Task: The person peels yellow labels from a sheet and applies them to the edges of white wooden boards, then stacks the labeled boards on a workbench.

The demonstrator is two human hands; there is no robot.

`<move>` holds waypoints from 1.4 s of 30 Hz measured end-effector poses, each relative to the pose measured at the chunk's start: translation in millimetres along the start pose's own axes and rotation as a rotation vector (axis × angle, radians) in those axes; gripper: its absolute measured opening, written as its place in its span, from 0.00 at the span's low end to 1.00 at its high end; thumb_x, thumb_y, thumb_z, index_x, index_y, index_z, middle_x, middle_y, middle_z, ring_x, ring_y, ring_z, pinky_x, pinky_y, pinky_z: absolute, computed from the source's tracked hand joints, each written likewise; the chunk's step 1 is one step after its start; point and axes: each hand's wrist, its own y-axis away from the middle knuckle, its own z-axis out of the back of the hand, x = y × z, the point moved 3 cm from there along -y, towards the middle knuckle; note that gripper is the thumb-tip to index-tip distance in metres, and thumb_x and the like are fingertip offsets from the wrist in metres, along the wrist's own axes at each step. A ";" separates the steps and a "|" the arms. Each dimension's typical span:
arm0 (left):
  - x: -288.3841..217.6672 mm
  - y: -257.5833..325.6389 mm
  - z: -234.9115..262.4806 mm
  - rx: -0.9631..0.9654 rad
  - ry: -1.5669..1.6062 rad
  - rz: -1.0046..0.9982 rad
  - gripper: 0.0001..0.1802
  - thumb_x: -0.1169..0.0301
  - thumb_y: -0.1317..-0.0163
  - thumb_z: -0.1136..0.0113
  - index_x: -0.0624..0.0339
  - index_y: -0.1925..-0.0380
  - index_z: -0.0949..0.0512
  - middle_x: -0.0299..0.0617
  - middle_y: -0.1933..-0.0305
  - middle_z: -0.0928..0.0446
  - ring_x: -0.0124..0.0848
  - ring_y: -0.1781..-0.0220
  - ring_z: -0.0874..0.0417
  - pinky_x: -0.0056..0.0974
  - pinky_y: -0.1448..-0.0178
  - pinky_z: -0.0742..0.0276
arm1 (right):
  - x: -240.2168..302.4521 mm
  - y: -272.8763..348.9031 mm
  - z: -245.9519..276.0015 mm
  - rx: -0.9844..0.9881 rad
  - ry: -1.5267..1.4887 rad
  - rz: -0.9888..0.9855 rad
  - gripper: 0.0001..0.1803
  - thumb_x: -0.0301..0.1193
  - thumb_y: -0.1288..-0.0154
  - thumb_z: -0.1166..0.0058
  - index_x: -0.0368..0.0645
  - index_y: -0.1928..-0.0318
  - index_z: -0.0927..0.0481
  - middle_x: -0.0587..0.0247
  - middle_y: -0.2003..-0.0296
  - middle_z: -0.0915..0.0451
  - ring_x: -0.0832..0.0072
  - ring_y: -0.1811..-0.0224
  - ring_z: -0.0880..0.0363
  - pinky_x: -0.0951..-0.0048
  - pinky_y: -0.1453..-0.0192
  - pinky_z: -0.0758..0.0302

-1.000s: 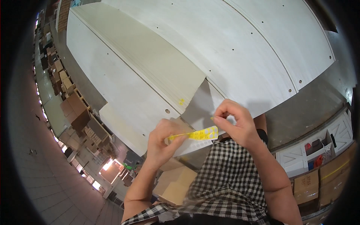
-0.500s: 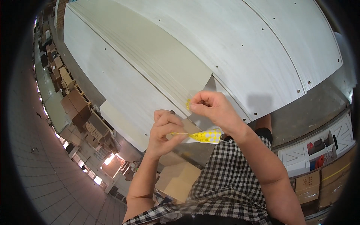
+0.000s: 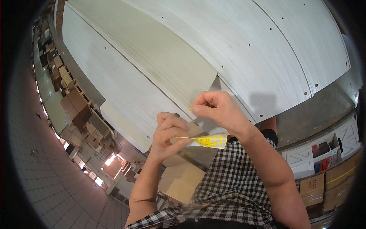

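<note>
The yellow sticker sheet [image 3: 209, 140] sits in your left hand [image 3: 169, 133], its left end clamped between thumb and curled fingers, so most of the strip sticks out free to the right. Its long axis runs roughly level across the view, the free end pointing toward your right forearm and lying just under your right wrist. It is a narrow strip covered in round yellow dots on a white backing.

Your right hand [image 3: 219, 110] is just above it, thumb and forefinger pressed together on a tiny yellow sticker [image 3: 191, 109] at their tips, right at the edge of the pale wooden panel [image 3: 164, 61]. More white panels [image 3: 267, 49] with small drilled holes lie stacked beside it.

Below your hands stands a plain brown cardboard box [image 3: 181, 183]. At far right, white bins [image 3: 324, 156] hold red items, with brown cartons [image 3: 335, 183] under them.
</note>
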 end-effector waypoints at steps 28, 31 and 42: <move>-1.5 -0.9 -0.5 -0.018 0.004 0.008 0.07 0.71 0.59 0.31 0.54 0.78 0.19 0.31 0.65 0.23 0.33 0.56 0.35 0.37 0.48 0.41 | -16.2 33.0 -7.7 -0.101 0.990 0.482 0.28 0.18 0.43 0.55 0.50 0.41 0.27 0.62 0.75 0.28 0.73 0.75 0.30 0.74 0.68 0.32; -1.8 0.2 0.5 -0.016 0.029 0.031 0.06 0.71 0.60 0.32 0.54 0.78 0.19 0.31 0.64 0.23 0.34 0.56 0.35 0.37 0.48 0.41 | -13.1 36.7 -5.7 -0.123 1.136 0.557 0.26 0.18 0.44 0.53 0.48 0.43 0.26 0.62 0.75 0.28 0.69 0.74 0.30 0.71 0.65 0.30; 2.4 3.7 -2.0 -0.098 0.076 0.008 0.05 0.72 0.59 0.34 0.58 0.81 0.21 0.35 0.66 0.21 0.35 0.57 0.33 0.39 0.48 0.39 | -14.1 23.2 7.0 -0.383 0.690 0.870 0.22 0.25 0.58 0.34 0.41 0.56 0.20 0.63 0.67 0.23 0.66 0.67 0.25 0.70 0.64 0.27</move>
